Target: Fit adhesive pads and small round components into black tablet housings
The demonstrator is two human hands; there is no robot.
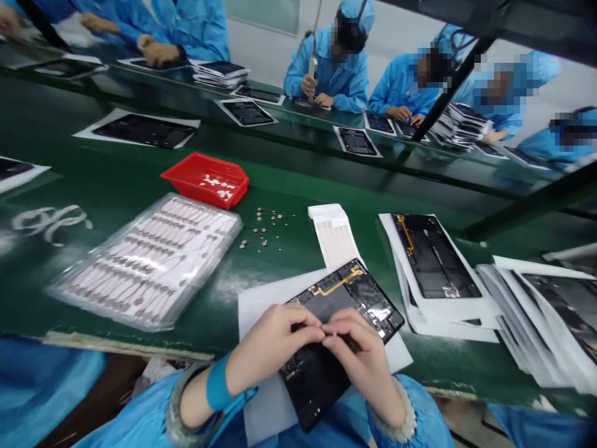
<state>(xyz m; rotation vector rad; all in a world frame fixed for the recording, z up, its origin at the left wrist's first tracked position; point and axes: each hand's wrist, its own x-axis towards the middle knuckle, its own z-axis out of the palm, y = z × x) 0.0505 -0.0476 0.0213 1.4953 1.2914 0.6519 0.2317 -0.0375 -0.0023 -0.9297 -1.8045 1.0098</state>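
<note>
My left hand [280, 339] and my right hand [362, 356] meet fingertip to fingertip above a black tablet housing [321, 389]. Both pinch closed; whatever lies between the fingertips is too small to make out. An orange flex cable [339, 284] runs along the housing's upper part. Beneath the housing is a white foam sheet [261, 305]. Just beyond it lies a white strip of stickers [333, 233]. Several small round parts with thin wires [264, 231] are scattered to the left of the strip.
A clear tray [175, 314] holds rows of the wired parts at left, with a red bin [191, 168] behind it. Another housing [438, 261] and a stack of foam sheets [517, 323] lie right. Across the bench, co-workers in blue [345, 81] handle housings. A dark post [457, 87] stands right.
</note>
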